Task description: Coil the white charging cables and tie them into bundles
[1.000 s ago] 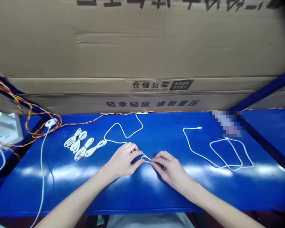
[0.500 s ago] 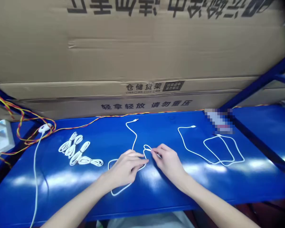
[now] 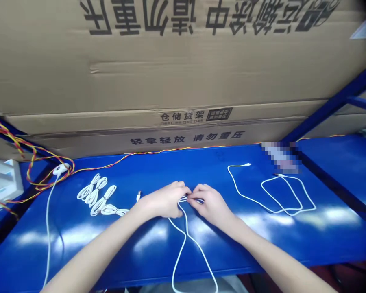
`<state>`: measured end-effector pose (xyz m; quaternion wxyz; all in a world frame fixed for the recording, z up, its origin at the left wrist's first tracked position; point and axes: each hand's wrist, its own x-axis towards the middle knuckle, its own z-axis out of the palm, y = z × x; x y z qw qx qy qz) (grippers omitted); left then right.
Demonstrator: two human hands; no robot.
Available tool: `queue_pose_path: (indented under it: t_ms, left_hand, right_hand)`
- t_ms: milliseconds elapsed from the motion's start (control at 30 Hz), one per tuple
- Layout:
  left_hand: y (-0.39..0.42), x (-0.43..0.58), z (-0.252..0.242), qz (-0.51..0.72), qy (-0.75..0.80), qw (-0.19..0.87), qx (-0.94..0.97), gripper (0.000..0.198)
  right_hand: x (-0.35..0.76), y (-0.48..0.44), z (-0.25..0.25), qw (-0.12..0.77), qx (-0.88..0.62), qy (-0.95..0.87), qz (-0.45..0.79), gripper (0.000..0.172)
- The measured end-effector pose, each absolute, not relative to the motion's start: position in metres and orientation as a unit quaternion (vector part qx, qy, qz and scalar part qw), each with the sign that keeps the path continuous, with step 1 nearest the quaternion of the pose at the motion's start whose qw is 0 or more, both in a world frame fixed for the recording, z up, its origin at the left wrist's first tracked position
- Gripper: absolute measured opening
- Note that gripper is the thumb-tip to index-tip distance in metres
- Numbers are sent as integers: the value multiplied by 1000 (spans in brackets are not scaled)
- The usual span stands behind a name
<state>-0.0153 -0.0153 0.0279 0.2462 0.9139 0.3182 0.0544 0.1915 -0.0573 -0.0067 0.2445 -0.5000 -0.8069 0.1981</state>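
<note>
Near the middle of the blue shelf, my left hand (image 3: pixel 171 199) is closed on a white cable (image 3: pixel 186 228), its fingertips almost meeting those of my right hand. My right hand (image 3: pixel 208 202) pinches the same cable beside them. Small loops show between the two hands, and a long loop hangs down toward the shelf's front edge. A cable plug (image 3: pixel 138 196) sticks out left of my left wrist. Several tied white cable bundles (image 3: pixel 96 195) lie to the left, the lowest partly behind my left forearm.
Another white cable (image 3: pixel 288 207) lies loosely looped at the right. Red and yellow twisted wires (image 3: pixel 116 162) run along the back edge before large cardboard boxes (image 3: pixel 183 77). A white cord (image 3: pixel 48 236) and a white plastic tray (image 3: pixel 4 181) are at the left.
Both hands have come together, and my left hand has closed on the cable. The cable's free end and loops have been drawn in, with a long loop now hanging toward the front.
</note>
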Motion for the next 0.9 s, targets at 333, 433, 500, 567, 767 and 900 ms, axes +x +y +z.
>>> queue_pose_path:
  t_ms: [333, 433, 500, 567, 767, 900]
  left_hand:
    - [25, -32, 28, 101, 406, 302, 857, 29]
    - [24, -45, 20, 156, 442, 276, 839, 25]
    - [21, -52, 14, 190, 459, 250, 831, 24]
    - [18, -57, 11, 210, 469, 220, 829, 21]
    - [13, -56, 14, 176, 447, 234, 845, 15]
    - [10, -51, 13, 181, 482, 242, 823, 15]
  right_hand:
    - [195, -29, 9, 252, -479, -824, 167, 24]
    - [200, -35, 13, 238, -514, -813, 137, 36]
    - [204, -37, 14, 195, -522, -818, 143, 29]
    - [210, -34, 15, 155, -517, -826, 163, 13]
    - [221, -5, 18, 117, -484, -866, 53, 17]
    - [221, 3, 12, 156, -499, -852, 46, 21]
